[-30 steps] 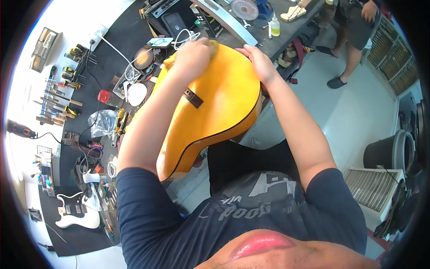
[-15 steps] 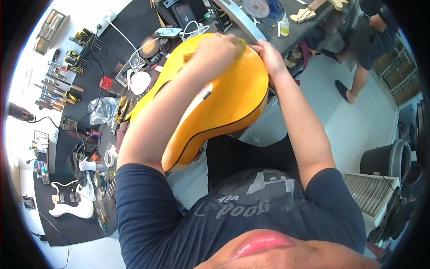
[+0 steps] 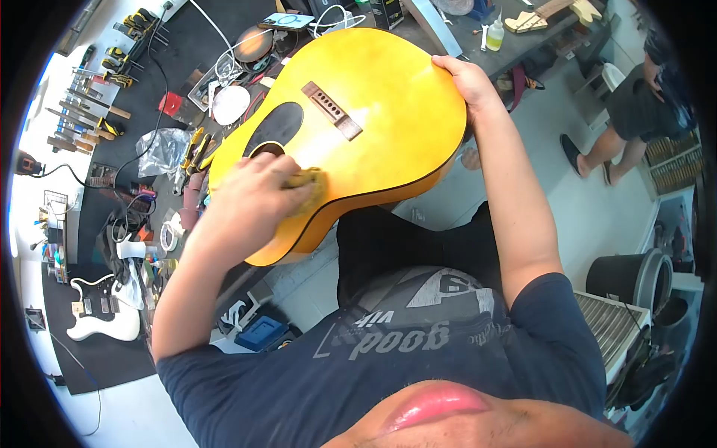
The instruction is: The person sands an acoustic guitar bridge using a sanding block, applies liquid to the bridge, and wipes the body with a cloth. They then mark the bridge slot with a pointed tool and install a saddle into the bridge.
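Note:
A glossy yellow acoustic guitar [image 3: 396, 97] is tilted across the space above my lap, its top facing me. Its dark bridge [image 3: 332, 111] and black pickguard [image 3: 280, 123] both show. My left hand [image 3: 258, 196] is closed on a crumpled yellowish cloth [image 3: 308, 190], which is pressed on the guitar's top near the waist, beside the partly covered soundhole. My right hand [image 3: 467, 81] grips the rim of the wide end, thumb side on the top and the other fingers mostly hidden behind the edge.
Pliers [image 3: 196, 149], a plastic bag [image 3: 160, 151], tape and cables lie on the dark workbench at left, with a white guitar body [image 3: 112, 321]. Screwdrivers hang on the wall. A yellow-liquid bottle [image 3: 495, 35] stands at the back. Another person [image 3: 646, 104] stands at right, near a black bin [image 3: 616, 276].
My left hand and the cloth have moved from the guitar's wide end down-left to its waist, uncovering the bridge and pickguard. My right hand stays on the rim. The other person appears farther right.

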A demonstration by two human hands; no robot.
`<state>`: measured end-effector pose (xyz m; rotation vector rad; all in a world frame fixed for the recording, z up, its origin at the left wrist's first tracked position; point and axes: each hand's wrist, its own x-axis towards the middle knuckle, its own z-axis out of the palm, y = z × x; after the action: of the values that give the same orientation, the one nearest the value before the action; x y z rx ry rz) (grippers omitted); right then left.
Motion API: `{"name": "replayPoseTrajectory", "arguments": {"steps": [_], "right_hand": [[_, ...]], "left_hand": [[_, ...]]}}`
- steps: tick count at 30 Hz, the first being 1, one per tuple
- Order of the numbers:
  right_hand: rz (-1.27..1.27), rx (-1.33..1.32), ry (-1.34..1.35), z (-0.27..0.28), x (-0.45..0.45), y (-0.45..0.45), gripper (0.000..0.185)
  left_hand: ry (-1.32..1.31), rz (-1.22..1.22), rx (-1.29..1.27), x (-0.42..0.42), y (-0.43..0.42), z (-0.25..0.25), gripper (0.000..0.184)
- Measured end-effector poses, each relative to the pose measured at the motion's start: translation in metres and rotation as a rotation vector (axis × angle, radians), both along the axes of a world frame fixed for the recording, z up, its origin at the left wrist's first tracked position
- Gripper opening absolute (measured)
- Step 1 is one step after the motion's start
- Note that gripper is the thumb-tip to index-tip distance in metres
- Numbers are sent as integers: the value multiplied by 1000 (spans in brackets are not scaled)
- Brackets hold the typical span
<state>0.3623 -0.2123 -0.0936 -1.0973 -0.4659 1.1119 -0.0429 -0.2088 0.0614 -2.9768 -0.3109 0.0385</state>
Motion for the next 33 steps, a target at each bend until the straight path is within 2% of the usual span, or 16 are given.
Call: {"name": "replayPoseTrajectory", "arguments": {"steps": [3, 5, 6, 11, 15, 19, 22, 24, 25, 26, 27, 28, 30, 31, 32, 33], "right_hand": [[-31, -2, -77, -3, -4, 0, 36], [-65, -13, -88, 12, -13, -8, 38], [-51, -17, -110, 7, -7, -6, 39], [3, -44, -107, -4, 11, -4, 35], [89, -29, 9, -5, 13, 2, 32], [153, -21, -17, -16, 31, 6, 36], [221, 67, -241, -37, 65, 16, 40], [-112, -87, -909, 8, 26, -9, 41], [-253, 48, -936, 11, 16, -15, 41], [-270, 99, -965, 46, -20, -33, 41], [-196, 264, -943, 73, -64, -52, 38], [-53, 310, -833, 98, -113, -74, 46], [411, 625, -1110, 114, -170, -102, 58], [588, 603, -1142, 124, -199, -112, 63], [760, 581, -1175, 131, -227, -120, 68], [750, 545, -892, 121, -251, -126, 61]], "left_hand": [[-157, 61, -9, 17, 1, 6, 47], [-262, -125, -63, 50, 8, -25, 47], [-165, -119, -1, 68, 1, -31, 45], [-223, -155, 107, 88, -28, -44, 44], [-135, 16, 76, 13, -38, -35, 43], [4, 485, -2, -89, -76, 1, 43], [-400, 738, -287, -143, -97, 12, 47], [-756, 811, -515, -165, -108, -6, 45], [-908, 826, -615, -171, -114, -16, 45], [-977, 765, -649, -167, -117, -23, 44], [-1041, 703, -688, -156, -118, -32, 43], [-1066, 622, -762, -147, -115, -44, 42], [-1052, 346, -1000, -119, -106, -46, 36], [-1049, 217, -1037, -102, -100, -46, 33], [-1044, 207, -933, -89, -97, -42, 25], [-1047, 247, -803, -80, -91, -45, 22]]}}
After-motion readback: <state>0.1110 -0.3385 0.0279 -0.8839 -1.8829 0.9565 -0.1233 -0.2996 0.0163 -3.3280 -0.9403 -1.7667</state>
